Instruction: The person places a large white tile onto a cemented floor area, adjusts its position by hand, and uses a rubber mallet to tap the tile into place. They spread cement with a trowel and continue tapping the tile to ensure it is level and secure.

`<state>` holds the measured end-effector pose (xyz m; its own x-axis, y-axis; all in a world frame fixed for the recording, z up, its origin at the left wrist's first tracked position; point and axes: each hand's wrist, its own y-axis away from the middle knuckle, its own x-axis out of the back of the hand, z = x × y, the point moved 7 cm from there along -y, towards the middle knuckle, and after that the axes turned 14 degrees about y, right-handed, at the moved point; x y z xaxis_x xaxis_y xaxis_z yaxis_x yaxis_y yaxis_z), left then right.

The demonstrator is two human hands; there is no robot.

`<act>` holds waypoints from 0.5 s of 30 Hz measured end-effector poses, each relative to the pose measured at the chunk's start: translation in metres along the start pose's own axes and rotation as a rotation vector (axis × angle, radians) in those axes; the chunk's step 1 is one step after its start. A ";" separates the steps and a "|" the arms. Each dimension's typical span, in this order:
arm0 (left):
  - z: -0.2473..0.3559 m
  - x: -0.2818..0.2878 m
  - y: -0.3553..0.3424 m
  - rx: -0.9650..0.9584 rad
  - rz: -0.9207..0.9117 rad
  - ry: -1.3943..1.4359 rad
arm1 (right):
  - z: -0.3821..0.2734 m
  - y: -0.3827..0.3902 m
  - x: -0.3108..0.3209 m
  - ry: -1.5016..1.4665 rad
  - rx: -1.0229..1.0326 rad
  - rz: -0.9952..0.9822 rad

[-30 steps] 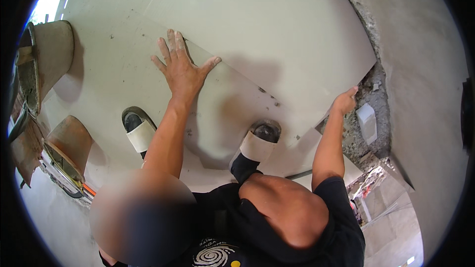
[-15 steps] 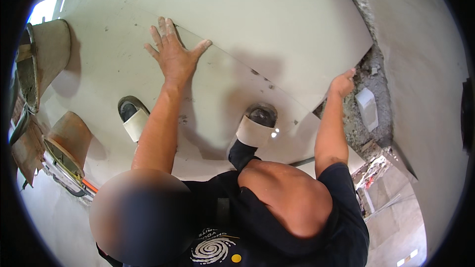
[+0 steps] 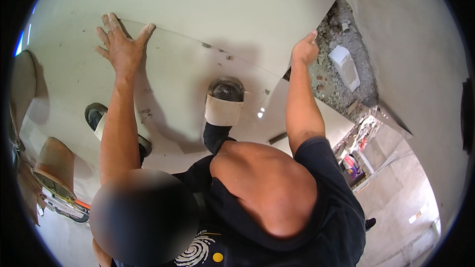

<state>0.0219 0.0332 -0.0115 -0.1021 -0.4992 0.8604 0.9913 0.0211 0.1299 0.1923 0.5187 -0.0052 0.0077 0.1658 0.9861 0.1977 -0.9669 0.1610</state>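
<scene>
A large pale floor tile (image 3: 232,7) lies ahead of me, its near long edge along a thin joint with the neighbouring tile (image 3: 173,74). My left hand (image 3: 121,49) rests flat with fingers spread at the left end of that joint. At the tile's right edge, my right hand (image 3: 305,49) is closed, fingers curled at the rim; the fingertips' underside is hidden. Beside it is a strip of rough grey mortar and rubble (image 3: 326,34), where a white block (image 3: 345,66) lies.
Two dirty buckets (image 3: 55,160) stand at the left. My sandalled foot (image 3: 224,106) is planted between my arms, and another sandal (image 3: 96,116) is by my left forearm. A plain wall (image 3: 410,44) rises on the right. Dark crumbs (image 3: 206,45) dot the joint.
The view has shifted, so the scene sits farther left and mostly higher. My left hand stays flat at the joint; my right hand keeps to the tile's right edge.
</scene>
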 end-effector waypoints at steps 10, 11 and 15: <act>0.006 0.008 -0.001 0.089 -0.038 0.023 | 0.001 -0.002 0.001 0.004 0.023 0.017; 0.008 0.010 -0.002 0.067 -0.027 0.040 | 0.000 -0.002 0.000 -0.031 0.044 -0.010; 0.005 0.009 0.000 0.115 -0.065 0.031 | -0.002 -0.001 0.001 -0.026 0.051 -0.073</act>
<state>0.0204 0.0328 -0.0012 -0.1614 -0.5294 0.8329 0.9664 0.0862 0.2421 0.1902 0.5191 -0.0041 0.0166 0.2413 0.9703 0.2482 -0.9411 0.2298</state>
